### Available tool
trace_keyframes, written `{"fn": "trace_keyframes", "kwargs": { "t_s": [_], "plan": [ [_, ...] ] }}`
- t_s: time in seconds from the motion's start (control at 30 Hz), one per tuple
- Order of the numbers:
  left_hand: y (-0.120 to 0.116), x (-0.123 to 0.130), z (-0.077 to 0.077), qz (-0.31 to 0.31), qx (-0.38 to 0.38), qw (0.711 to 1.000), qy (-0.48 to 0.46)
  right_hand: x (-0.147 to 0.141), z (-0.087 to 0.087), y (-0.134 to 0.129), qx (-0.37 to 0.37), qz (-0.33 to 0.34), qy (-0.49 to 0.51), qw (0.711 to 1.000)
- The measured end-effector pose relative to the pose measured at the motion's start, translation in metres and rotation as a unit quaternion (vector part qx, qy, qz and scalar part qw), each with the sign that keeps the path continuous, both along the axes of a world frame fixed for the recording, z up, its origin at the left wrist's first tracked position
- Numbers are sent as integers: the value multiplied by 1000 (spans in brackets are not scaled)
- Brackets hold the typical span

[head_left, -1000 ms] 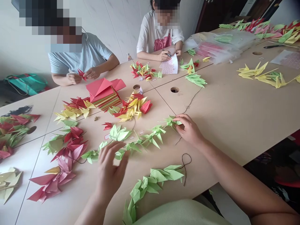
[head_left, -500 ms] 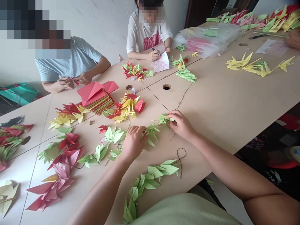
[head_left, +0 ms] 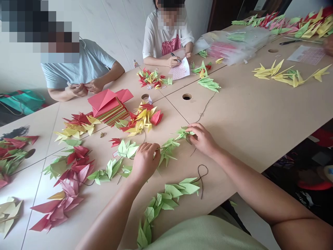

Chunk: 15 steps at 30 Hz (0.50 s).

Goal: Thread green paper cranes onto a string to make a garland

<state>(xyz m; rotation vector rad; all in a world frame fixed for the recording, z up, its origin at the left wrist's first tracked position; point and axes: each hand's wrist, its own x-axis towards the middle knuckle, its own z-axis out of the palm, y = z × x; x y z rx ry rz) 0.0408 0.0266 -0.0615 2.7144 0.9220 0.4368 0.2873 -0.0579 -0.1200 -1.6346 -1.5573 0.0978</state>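
- Left hand (head_left: 145, 163): curled, fingertips (head_left: 155, 148) pinching the thread (head_left: 161, 148) of a green paper-crane strand (head_left: 168, 151).
- Right hand (head_left: 204, 139): fingers (head_left: 191, 136) bent against the strand's end crane (head_left: 183, 133); whether they grip cannot be told.
- The strand lies on the table (head_left: 247, 104), running between both hands.
- Nearby: another green strand (head_left: 166, 198) toward the person; beyond, a paper stack (head_left: 109, 109) and red-and-yellow cranes (head_left: 142, 119).
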Motion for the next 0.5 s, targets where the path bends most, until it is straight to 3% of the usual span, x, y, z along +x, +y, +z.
{"fn": "trace_keyframes", "kwargs": {
  "t_s": [0.13,0.2,0.3,0.33,0.4,0.5],
  "plan": [
    [-2,3,4,6,-15,1000,-23,-2,0,-1,-11,-1,-5,1000],
    [-9,5,18,12,-27,998,-48,-5,1,-1,-11,-2,-9,1000],
    [-33,-1,50,-4,-71,994,-81,-6,6,-2,0,-11,-18,1000],
    [-44,-8,60,-26,-112,990,-77,-6,8,-2,7,-14,-22,1000],
    [-68,-28,73,-70,-291,951,-73,-6,13,-3,20,-22,-28,999],
    [-105,-64,71,-10,-382,916,-123,-4,21,-6,33,-34,-38,998]
  ]
}}
